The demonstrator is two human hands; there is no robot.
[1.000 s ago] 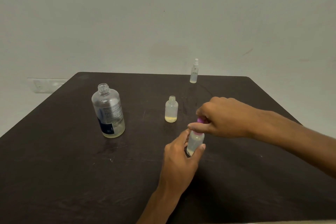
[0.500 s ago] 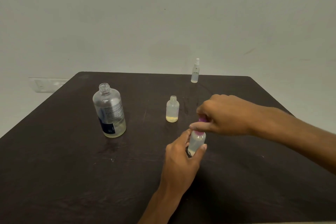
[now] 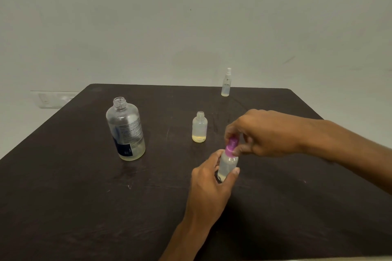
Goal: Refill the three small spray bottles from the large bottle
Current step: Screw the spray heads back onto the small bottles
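Observation:
My left hand [image 3: 209, 180] grips a small clear spray bottle [image 3: 227, 165] that stands on the dark table [image 3: 84, 207]. My right hand [image 3: 263, 132] pinches its purple spray cap [image 3: 231, 147] from above. A second small bottle [image 3: 199, 127], uncapped with a little yellowish liquid, stands just behind. A third slim spray bottle [image 3: 226, 82] with a clear sprayer stands near the table's far edge. The large clear bottle [image 3: 125, 129], uncapped and nearly empty, stands to the left.
A pale plain wall [image 3: 191, 17] rises behind the table. A white socket plate [image 3: 53, 99] sits low on the wall at the left.
My right hand has lifted slightly at the fingers, so more of the purple cap shows. The left hand holds the bottle in the same spot.

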